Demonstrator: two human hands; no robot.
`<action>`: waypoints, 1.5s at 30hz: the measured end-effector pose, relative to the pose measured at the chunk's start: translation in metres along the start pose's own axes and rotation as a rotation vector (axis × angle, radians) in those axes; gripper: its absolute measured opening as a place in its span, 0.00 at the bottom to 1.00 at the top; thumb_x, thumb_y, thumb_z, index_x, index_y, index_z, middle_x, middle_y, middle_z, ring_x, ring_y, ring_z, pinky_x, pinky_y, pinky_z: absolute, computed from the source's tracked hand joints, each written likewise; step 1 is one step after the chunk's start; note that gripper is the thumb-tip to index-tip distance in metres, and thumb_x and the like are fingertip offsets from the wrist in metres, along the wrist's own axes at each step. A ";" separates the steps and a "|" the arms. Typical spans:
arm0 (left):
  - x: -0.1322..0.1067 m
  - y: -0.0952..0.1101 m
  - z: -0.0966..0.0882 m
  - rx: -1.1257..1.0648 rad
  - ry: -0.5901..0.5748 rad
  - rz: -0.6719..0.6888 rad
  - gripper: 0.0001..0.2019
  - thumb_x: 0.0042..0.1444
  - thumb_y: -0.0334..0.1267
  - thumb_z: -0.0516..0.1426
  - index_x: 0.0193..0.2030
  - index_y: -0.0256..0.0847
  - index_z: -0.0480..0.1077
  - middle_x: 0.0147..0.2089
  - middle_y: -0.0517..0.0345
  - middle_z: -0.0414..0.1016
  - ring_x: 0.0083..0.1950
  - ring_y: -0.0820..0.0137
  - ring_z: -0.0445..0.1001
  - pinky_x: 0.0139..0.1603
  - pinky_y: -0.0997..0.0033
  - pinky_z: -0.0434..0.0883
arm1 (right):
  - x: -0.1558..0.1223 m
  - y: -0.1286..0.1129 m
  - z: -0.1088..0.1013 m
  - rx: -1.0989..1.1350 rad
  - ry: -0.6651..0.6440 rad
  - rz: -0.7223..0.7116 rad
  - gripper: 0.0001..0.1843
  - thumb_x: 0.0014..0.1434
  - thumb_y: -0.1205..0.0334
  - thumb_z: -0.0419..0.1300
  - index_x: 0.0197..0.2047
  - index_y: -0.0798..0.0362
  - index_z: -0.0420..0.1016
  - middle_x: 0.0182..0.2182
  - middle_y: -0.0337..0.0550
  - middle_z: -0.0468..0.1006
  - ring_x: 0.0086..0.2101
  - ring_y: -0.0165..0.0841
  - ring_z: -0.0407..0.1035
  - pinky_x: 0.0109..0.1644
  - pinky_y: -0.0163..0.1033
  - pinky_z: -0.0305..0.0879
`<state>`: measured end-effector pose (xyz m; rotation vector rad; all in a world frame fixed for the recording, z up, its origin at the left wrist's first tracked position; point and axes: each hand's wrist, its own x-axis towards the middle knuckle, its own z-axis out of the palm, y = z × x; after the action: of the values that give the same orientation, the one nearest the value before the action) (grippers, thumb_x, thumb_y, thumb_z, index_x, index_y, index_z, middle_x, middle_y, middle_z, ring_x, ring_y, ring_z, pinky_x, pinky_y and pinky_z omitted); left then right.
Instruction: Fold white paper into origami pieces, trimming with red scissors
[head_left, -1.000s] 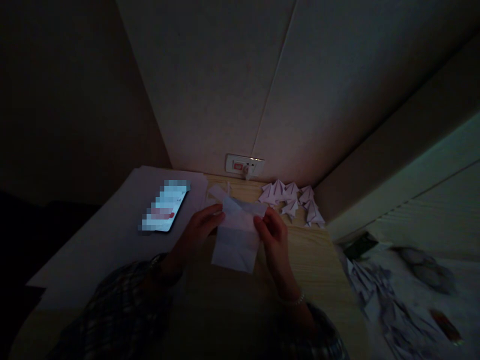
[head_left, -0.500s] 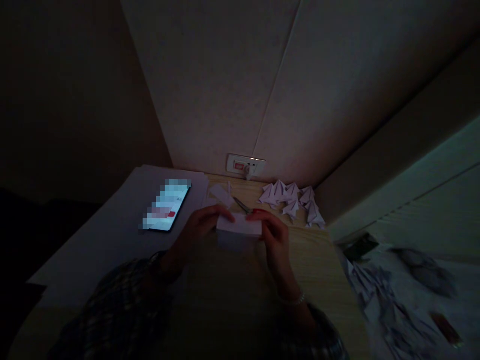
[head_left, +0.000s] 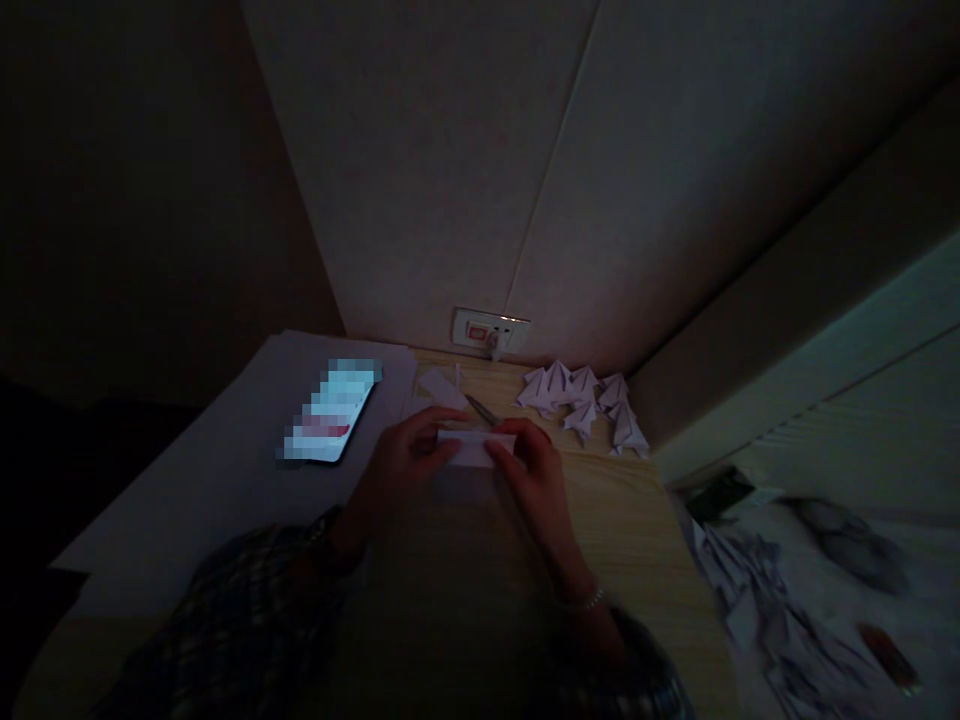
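A small folded piece of white paper [head_left: 472, 452] is held between my two hands just above the wooden table. My left hand [head_left: 405, 455] pinches its left end, with the thumb on the near face. At the other end, my right hand [head_left: 532, 460] grips it the same way, thumb in front and fingers behind. Just beyond the paper lies a pair of scissors [head_left: 482, 410], blades pointing up and left; the handles are mostly hidden by my right hand. Loose paper scraps [head_left: 442, 385] are beside the blades.
A lit phone [head_left: 330, 410] rests on a stack of white sheets [head_left: 225, 470] at the left. Several folded paper shapes [head_left: 581, 400] stand at the back right of the table [head_left: 622, 560]. More folded papers [head_left: 780, 620] lie lower right. A wall socket [head_left: 491, 332] holds a plug.
My thumbs have moved down onto the paper's near face, and its visible top panel is now narrower. My right hand has shifted slightly left.
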<state>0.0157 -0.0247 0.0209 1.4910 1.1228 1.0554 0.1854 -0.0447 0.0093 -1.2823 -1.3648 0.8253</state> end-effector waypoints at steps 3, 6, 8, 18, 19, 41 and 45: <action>-0.002 0.001 0.002 0.076 0.023 0.010 0.08 0.50 0.41 0.61 0.34 0.39 0.76 0.33 0.56 0.81 0.33 0.65 0.79 0.31 0.73 0.73 | -0.001 -0.003 0.001 -0.058 -0.019 -0.088 0.03 0.55 0.61 0.62 0.31 0.49 0.73 0.28 0.37 0.75 0.33 0.35 0.69 0.37 0.38 0.64; -0.005 0.002 0.004 0.135 0.005 0.091 0.07 0.52 0.41 0.60 0.30 0.41 0.75 0.30 0.58 0.81 0.33 0.66 0.79 0.34 0.73 0.73 | -0.005 -0.007 0.003 -0.111 -0.036 -0.189 0.03 0.57 0.62 0.61 0.31 0.49 0.73 0.29 0.38 0.75 0.34 0.34 0.68 0.39 0.39 0.64; -0.007 0.003 0.005 0.177 -0.001 0.144 0.07 0.53 0.40 0.58 0.29 0.42 0.76 0.30 0.59 0.82 0.32 0.67 0.79 0.35 0.74 0.73 | -0.007 -0.008 0.004 -0.148 -0.047 -0.237 0.04 0.58 0.63 0.59 0.31 0.50 0.72 0.29 0.39 0.75 0.34 0.34 0.68 0.39 0.39 0.64; -0.015 0.010 0.002 0.311 0.201 0.189 0.07 0.54 0.38 0.57 0.29 0.43 0.75 0.30 0.61 0.81 0.31 0.69 0.78 0.36 0.75 0.71 | 0.006 0.004 -0.021 -0.089 0.132 -0.096 0.05 0.58 0.61 0.58 0.30 0.49 0.68 0.29 0.37 0.72 0.32 0.33 0.68 0.36 0.37 0.65; -0.014 0.011 0.002 0.295 0.221 0.173 0.07 0.54 0.38 0.57 0.29 0.42 0.75 0.30 0.61 0.81 0.32 0.69 0.77 0.36 0.75 0.71 | 0.007 0.003 -0.023 -0.057 0.160 -0.083 0.05 0.59 0.59 0.58 0.32 0.49 0.69 0.30 0.37 0.73 0.33 0.32 0.68 0.37 0.37 0.65; 0.001 -0.002 0.002 -0.126 0.049 0.142 0.20 0.49 0.46 0.63 0.47 0.39 0.75 0.47 0.51 0.80 0.46 0.60 0.77 0.43 0.67 0.74 | -0.002 -0.002 -0.011 -0.092 -0.027 -0.119 0.03 0.58 0.61 0.60 0.33 0.50 0.72 0.28 0.38 0.74 0.29 0.32 0.67 0.35 0.37 0.65; -0.002 -0.003 0.003 -0.037 -0.021 0.163 0.34 0.45 0.44 0.66 0.60 0.41 0.66 0.53 0.49 0.78 0.50 0.57 0.77 0.45 0.64 0.76 | -0.001 -0.004 -0.013 -0.012 0.048 -0.028 0.06 0.57 0.58 0.61 0.30 0.50 0.71 0.25 0.36 0.72 0.26 0.30 0.66 0.30 0.35 0.64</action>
<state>0.0182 -0.0267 0.0173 1.5814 0.9751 1.1624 0.1966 -0.0488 0.0153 -1.2819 -1.3490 0.7638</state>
